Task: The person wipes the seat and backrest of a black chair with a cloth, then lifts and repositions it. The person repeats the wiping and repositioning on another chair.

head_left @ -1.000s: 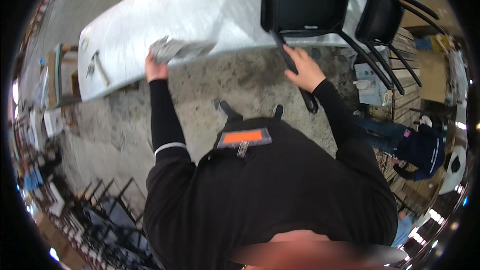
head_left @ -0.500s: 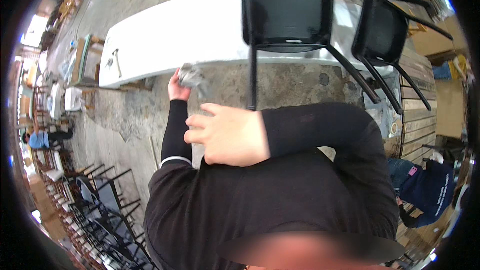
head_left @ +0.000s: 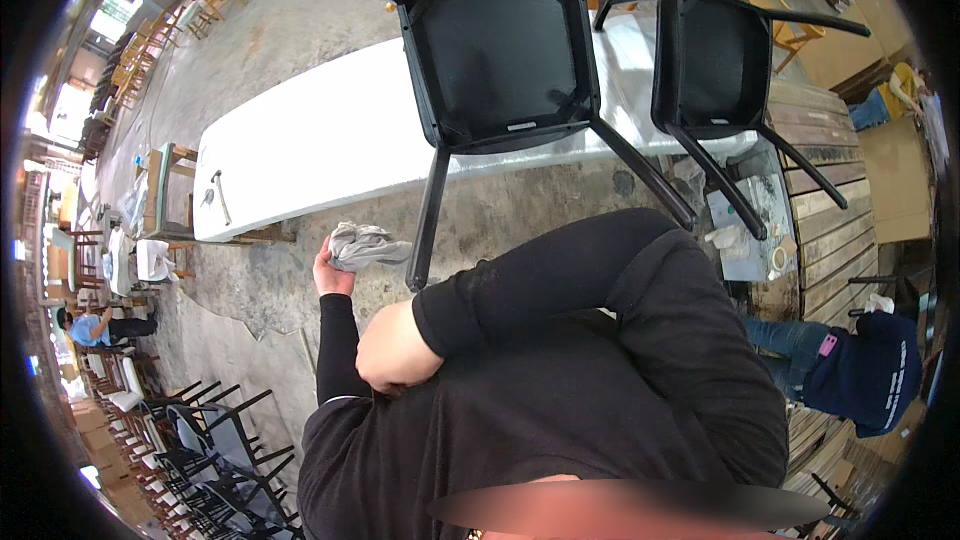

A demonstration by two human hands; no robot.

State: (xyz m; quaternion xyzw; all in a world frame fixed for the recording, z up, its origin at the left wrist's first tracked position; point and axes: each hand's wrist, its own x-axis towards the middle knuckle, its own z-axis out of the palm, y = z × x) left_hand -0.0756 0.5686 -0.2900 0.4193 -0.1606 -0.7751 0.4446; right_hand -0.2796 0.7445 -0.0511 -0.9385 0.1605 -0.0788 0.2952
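- The left hand (head_left: 335,274) holds a crumpled grey cloth (head_left: 366,246) by its left end, fingers clamped on it; the rest of the cloth trails off to the right.
- The cloth is in front of the person, short of the near edge of a white-covered table (head_left: 290,125) in the view.
- The right hand (head_left: 398,348) crosses the body to the black left sleeve (head_left: 338,340) — its fingers are tucked out of sight, so whether they grip the fabric I cannot tell.
- A black chair (head_left: 505,55) is upside down at the table, legs up; one leg reaches close to the cloth's right end in the view.
- A second black chair (head_left: 718,62), also overturned, stands to its right.
- A hammer-like tool (head_left: 222,202) lies at the table's left end.
- A co-worker in dark blue (head_left: 862,375) is off to the right.
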